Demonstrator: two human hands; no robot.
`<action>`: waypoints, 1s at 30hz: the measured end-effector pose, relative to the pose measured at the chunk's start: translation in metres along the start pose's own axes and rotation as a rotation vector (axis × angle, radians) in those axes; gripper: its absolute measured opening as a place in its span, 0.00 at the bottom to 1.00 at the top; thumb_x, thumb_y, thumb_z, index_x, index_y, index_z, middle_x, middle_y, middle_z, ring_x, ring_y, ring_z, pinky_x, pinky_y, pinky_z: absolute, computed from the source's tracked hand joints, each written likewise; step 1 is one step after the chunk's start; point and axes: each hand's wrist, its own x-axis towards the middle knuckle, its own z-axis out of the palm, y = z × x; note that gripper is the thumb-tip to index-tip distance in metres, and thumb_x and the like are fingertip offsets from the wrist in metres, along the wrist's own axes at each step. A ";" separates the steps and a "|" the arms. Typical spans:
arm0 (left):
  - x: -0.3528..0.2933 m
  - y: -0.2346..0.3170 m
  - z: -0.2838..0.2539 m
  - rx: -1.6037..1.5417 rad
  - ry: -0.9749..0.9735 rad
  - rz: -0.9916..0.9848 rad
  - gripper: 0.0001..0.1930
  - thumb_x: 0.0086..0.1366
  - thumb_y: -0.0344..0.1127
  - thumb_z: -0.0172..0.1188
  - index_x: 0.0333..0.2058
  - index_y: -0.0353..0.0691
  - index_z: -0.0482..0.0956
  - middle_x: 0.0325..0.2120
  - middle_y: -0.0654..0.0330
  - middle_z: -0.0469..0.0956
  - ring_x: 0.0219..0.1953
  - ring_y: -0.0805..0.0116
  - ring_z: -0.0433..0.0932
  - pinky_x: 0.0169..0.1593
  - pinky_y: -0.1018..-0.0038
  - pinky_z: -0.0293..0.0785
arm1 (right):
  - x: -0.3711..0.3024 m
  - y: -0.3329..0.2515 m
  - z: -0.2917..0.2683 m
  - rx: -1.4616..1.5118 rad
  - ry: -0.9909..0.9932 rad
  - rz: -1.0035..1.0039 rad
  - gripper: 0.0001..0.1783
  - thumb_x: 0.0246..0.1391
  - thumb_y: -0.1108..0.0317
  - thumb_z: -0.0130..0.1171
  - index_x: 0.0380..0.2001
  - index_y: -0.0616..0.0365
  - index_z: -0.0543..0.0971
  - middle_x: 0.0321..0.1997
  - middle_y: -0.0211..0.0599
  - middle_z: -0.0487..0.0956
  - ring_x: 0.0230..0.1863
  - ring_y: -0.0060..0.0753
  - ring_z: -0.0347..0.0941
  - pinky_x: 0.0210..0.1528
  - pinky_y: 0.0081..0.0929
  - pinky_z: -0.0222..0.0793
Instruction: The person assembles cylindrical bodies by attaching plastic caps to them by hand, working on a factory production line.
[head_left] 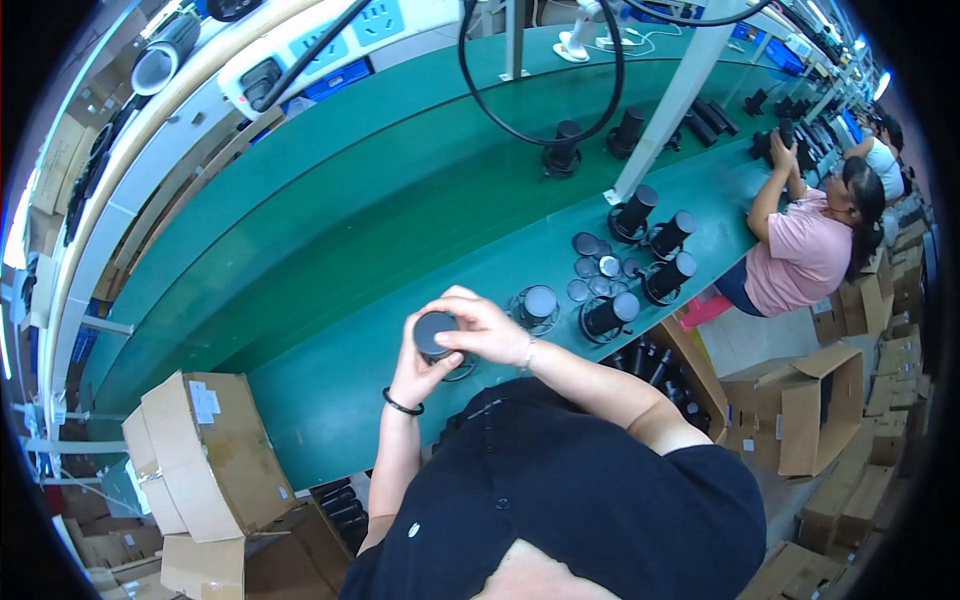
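Fingers of the left hand (408, 368) and the right hand (488, 332) curl snugly around 1 cylinder (434, 328), holding it between them over the bench (335, 380). Its round, flat grey end faces up toward the head; the long axis looks close to upright (the fingers hide most of its side). Part of a ring (462, 370) shows just beneath, but whether the 2 touch I cannot tell.

Just right of the cylinder stands 1 lamp (540, 303), its round end up. Farther right, 4 lamps (611, 314) stand dark on their ring bases, beside loose discs (586, 267).

Below and right of the cylinder, a box (697, 362) holds black tubes (660, 367). To its lower left, a carton (228, 455) shows only its outside. Well to the right, an open carton (800, 430) has something dark inside. Beyond it, a co-worker (815, 245) holds a dark part.
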 end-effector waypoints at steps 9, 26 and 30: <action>0.086 -0.031 -0.019 0.089 0.125 -0.008 0.37 0.45 0.31 0.67 0.52 0.36 0.54 0.45 0.58 0.64 0.49 0.69 0.64 0.53 0.72 0.60 | -0.018 -0.056 -0.042 -0.400 0.088 0.166 0.18 0.50 0.72 0.51 0.47 0.56 0.70 0.41 0.35 0.71 0.31 0.21 0.69 0.30 0.17 0.66; 0.314 -0.123 0.031 0.570 0.257 0.012 0.33 0.36 0.31 0.70 0.44 0.40 0.64 0.36 0.51 0.75 0.41 0.55 0.74 0.45 0.67 0.70 | -0.110 -0.051 -0.043 -0.514 0.143 0.396 0.15 0.46 0.74 0.54 0.41 0.56 0.74 0.29 0.37 0.75 0.30 0.33 0.73 0.32 0.24 0.69; 0.319 -0.151 0.022 0.646 0.221 0.000 0.36 0.35 0.34 0.71 0.46 0.39 0.63 0.38 0.49 0.73 0.43 0.54 0.73 0.47 0.66 0.69 | -0.111 -0.056 -0.056 -0.521 0.221 0.401 0.14 0.47 0.76 0.53 0.40 0.59 0.74 0.30 0.37 0.75 0.31 0.32 0.73 0.33 0.23 0.69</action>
